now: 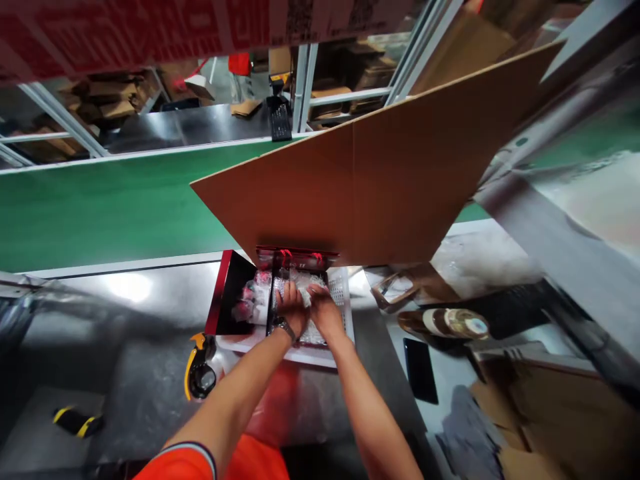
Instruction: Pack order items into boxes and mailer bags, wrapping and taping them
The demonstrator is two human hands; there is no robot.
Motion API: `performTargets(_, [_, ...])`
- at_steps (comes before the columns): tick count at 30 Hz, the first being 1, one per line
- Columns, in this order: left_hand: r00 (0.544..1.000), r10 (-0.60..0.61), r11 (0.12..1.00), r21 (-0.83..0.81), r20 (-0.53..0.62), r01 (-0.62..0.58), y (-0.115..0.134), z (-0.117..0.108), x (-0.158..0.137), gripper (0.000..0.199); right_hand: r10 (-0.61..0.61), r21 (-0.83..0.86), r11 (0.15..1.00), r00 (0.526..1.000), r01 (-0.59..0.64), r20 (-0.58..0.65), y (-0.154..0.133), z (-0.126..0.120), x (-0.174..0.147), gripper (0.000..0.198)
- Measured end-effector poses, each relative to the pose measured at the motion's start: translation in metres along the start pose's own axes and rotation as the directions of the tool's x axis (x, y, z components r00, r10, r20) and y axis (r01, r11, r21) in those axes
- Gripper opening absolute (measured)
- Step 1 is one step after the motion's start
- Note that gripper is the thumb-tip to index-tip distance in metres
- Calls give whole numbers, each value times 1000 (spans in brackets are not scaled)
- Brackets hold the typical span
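A dark red box (pixel 273 323) stands in a white plastic basket (pixel 347 300), with clear bubble wrap (pixel 314 333) filling it. My left hand (pixel 293 309), with a watch at the wrist, lies on the bubble wrap with fingers stretched out. Close beside it, my right hand (pixel 325 312) has its fingers bent and pressed together on the wrap at the box's right side. Partly hidden by my hands is whatever lies under the wrap. To the left, a tilted dark red box piece (pixel 220 293) borders several pink-and-white wrapped items (pixel 250 297).
A yellow-and-black tape dispenser (pixel 200 370) lies left of the basket on the metal table (pixel 150 360). Behind rises a large cardboard sheet (pixel 360 180), before a green conveyor belt (pixel 100 207). At right are a bottle (pixel 443 323) and a black phone (pixel 420 371).
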State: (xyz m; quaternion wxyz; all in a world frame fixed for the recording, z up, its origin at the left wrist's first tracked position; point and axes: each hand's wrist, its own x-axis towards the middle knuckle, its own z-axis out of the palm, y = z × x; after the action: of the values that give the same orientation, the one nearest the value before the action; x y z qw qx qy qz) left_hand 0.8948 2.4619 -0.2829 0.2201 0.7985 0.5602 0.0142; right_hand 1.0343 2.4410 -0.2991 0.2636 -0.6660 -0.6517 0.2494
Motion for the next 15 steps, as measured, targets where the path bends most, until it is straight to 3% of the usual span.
performTargets(4, [1000, -3, 1000, -30, -7, 2, -1, 12, 8, 66, -81, 26, 997, 984, 78, 157, -4, -9, 14, 78])
performTargets(8, [996, 86, 992, -97, 21, -83, -9, -10, -7, 65, -108, 37, 994, 962, 102, 252, -6, -13, 26, 72])
performTargets(12, [961, 267, 954, -156, 65, -255, -32, -35, -34, 60, -107, 46, 994, 947, 98, 304, -1, -14, 32, 62])
performTargets(15, [952, 278, 954, -149, 128, -259, -45, -40, -45, 70, -86, 79, 995, 945, 64, 316, 5, -15, 37, 56])
